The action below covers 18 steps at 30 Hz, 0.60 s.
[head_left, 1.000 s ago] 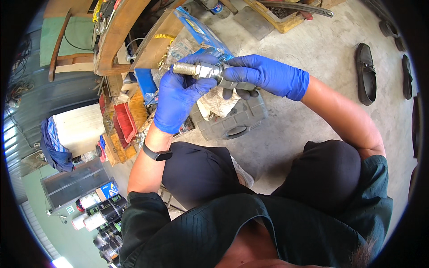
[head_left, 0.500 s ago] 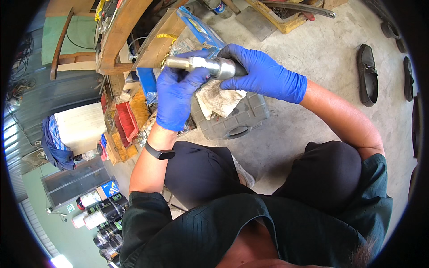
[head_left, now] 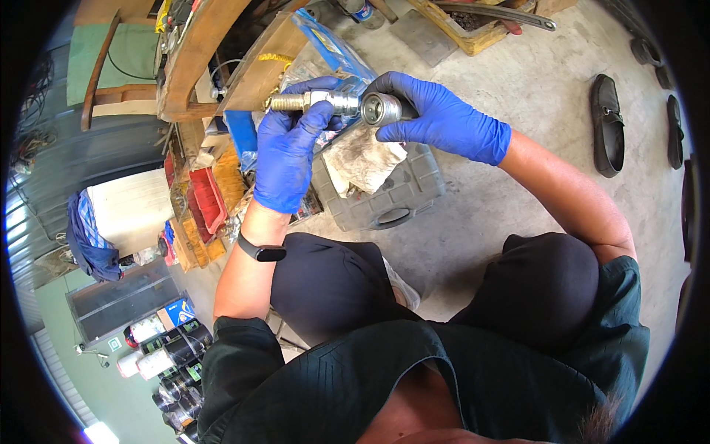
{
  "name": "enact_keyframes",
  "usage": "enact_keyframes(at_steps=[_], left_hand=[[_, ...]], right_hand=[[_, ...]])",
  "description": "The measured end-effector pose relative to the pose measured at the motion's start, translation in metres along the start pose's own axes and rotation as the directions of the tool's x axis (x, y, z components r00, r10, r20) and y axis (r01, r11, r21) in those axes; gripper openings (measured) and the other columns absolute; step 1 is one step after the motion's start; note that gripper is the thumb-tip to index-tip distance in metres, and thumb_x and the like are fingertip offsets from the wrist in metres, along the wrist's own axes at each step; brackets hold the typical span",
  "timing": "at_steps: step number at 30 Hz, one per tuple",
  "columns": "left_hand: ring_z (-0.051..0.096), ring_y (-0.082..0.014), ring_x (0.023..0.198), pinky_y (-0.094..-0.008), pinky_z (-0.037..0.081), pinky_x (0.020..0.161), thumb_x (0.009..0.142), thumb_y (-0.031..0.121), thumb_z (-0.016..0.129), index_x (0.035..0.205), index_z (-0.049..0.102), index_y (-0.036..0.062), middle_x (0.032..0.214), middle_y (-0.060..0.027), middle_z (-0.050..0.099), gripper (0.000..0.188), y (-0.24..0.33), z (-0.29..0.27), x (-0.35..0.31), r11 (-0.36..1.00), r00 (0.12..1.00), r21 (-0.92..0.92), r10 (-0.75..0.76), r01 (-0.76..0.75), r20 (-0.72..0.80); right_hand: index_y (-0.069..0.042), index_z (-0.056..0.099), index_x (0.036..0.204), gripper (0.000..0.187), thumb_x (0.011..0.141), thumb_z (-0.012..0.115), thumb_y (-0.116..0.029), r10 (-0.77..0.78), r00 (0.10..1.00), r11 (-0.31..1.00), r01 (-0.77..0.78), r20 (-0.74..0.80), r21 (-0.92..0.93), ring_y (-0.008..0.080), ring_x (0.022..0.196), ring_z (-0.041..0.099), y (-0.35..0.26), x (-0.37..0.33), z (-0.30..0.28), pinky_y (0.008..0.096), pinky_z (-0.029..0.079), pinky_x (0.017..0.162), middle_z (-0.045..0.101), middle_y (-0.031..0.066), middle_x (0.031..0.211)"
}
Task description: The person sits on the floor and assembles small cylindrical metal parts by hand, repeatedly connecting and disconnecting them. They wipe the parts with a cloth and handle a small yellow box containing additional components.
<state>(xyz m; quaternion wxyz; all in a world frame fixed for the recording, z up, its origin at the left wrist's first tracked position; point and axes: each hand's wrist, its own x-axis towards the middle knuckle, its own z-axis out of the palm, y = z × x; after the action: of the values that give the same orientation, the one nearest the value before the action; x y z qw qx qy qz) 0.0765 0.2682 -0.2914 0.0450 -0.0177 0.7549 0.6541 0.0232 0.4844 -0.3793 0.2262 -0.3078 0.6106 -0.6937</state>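
My left hand (head_left: 285, 166), in a blue glove, is closed around a shiny metal threaded fitting (head_left: 325, 100). Its threaded end points left and its smooth end right. My right hand (head_left: 455, 122), gloved too, grips a metal coupler socket (head_left: 380, 109) by its body; the round open mouth is turned up towards me. A small gap shows between fitting and socket. What continues behind the socket, under my right fingers, is hidden. Below both hands lies a stained whitish rag (head_left: 366, 159) on a grey plastic case (head_left: 384, 200).
Beyond my left hand are a cardboard box (head_left: 270, 55) and blue plastic packaging (head_left: 325, 44). A red tray (head_left: 208, 200) is among clutter at the left. A yellow-edged tray (head_left: 473, 37) with a long metal tool stands far off. Black shoes (head_left: 609, 126) lie on the concrete at right.
The socket has come away from the fitting's right end, and my right hand has turned it so its mouth faces up. My left hand still holds the fitting.
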Motion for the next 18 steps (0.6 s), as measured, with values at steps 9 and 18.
enact_keyframes(at_steps=[9,18], left_hand=[[0.064,-0.0180,0.106,-0.0323,0.055,0.093,0.098,0.017,0.066,0.131,0.056,-0.0029,0.123,-0.0123,0.064,0.040,-0.0013,-0.0011,-0.0012,0.999,0.999,0.011,-0.033,0.033,0.030],[0.066,-0.0195,0.102,-0.0321,0.057,0.086,0.101,0.015,0.060,0.132,0.057,-0.0027,0.119,-0.0130,0.066,0.036,-0.0038,-0.0067,0.0011,0.961,0.999,-0.275,-0.024,0.030,0.027]], right_hand=[[-0.007,0.049,0.139,0.056,0.090,0.075,-0.013,0.024,0.999,0.994,-0.029,0.044,0.103,0.0105,0.109,0.055,-0.0063,-0.0013,-0.0002,0.0259,0.050,0.092,0.059,0.0035,0.118],[-0.009,0.052,0.138,0.054,0.089,0.075,-0.009,0.000,0.999,0.986,-0.008,0.052,0.167,0.0119,0.118,0.054,-0.0039,0.0006,-0.0005,0.0274,0.047,0.102,0.059,0.0025,0.126]])
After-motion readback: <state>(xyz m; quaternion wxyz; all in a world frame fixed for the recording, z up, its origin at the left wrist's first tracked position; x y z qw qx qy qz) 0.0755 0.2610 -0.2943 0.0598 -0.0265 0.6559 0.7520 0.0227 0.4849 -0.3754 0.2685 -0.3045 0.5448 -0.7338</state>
